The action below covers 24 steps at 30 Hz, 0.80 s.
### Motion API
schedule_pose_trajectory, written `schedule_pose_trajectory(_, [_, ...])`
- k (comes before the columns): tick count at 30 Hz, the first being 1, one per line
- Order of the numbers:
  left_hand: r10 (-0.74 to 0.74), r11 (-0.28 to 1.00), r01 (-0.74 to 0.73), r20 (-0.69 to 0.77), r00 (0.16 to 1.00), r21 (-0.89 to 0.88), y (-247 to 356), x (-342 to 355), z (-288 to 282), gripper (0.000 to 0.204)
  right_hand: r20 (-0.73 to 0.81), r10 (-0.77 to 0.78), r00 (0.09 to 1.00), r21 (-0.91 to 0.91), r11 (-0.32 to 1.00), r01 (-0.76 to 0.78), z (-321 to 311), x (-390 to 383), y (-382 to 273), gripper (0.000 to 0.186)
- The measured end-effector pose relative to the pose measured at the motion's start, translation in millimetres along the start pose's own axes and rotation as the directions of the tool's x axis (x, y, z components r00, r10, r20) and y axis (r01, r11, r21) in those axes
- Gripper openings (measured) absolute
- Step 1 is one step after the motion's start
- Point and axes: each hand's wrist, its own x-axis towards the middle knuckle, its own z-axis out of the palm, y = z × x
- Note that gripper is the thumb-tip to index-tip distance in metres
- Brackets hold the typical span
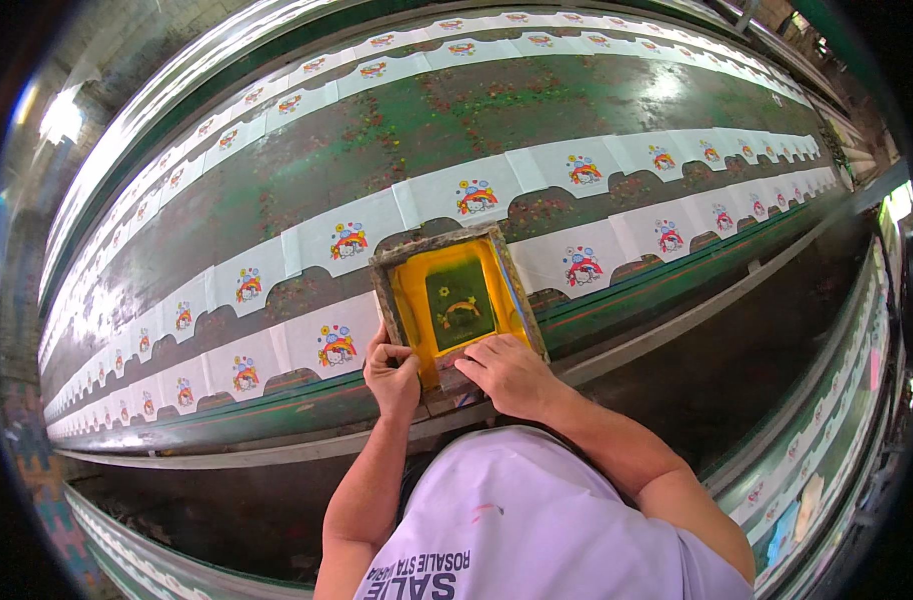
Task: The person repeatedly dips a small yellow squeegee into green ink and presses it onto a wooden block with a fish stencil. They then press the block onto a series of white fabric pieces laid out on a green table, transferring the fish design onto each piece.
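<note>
A wooden-edged screen printing frame [384,291] lies tilted over the row of white cloth pieces at the near edge of the long green table. Its mesh is dark green with a flower-and-arc stencil, ringed by yellow ink. My left hand [392,374] is closed at the frame's near left corner, gripping its edge. Inside the near end, my right hand [510,372] curls over a squeegee [451,372], mostly covered by the fingers. A printed cloth piece [313,344] lies just left of the frame, and another [560,262] to its right.
Several rows of printed white cloth pieces [462,197] run along the green table [327,150], whose middle is speckled with coloured ink. A pale rail [667,332] follows its near side. Another long table [827,440] with printed cloth stands at the right.
</note>
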Motion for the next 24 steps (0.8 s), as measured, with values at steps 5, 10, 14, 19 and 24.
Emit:
schedule_pose_trajectory(5, [-0.010,0.999,0.010,0.003,1.000,0.046,4,6,7,0.011,0.100,0.058,0.993,-0.026,0.998,-0.056,-13,18,11,0.036])
schedule_pose_trajectory(10, [0.031,0.999,-0.031,-0.014,0.999,0.012,1,7,10,0.012,0.054,0.049,0.997,0.006,0.999,-0.050,-18,6,4,0.036])
schedule_pose_trajectory(14, [-0.001,1.000,0.001,-0.007,1.000,-0.023,-2,5,9,0.014,0.014,0.068,0.998,-0.023,0.997,-0.067,-13,-3,-4,0.035])
schedule_pose_trajectory(19, [0.009,0.998,-0.010,-0.015,1.000,-0.063,-2,6,10,0.013,-0.005,0.041,0.999,-0.039,0.998,-0.042,-4,1,-1,0.036])
schedule_pose_trajectory(24, [0.014,1.000,-0.015,0.010,1.000,0.020,1,5,8,0.013,-0.095,0.021,0.995,-0.059,0.998,-0.027,8,25,23,0.038])
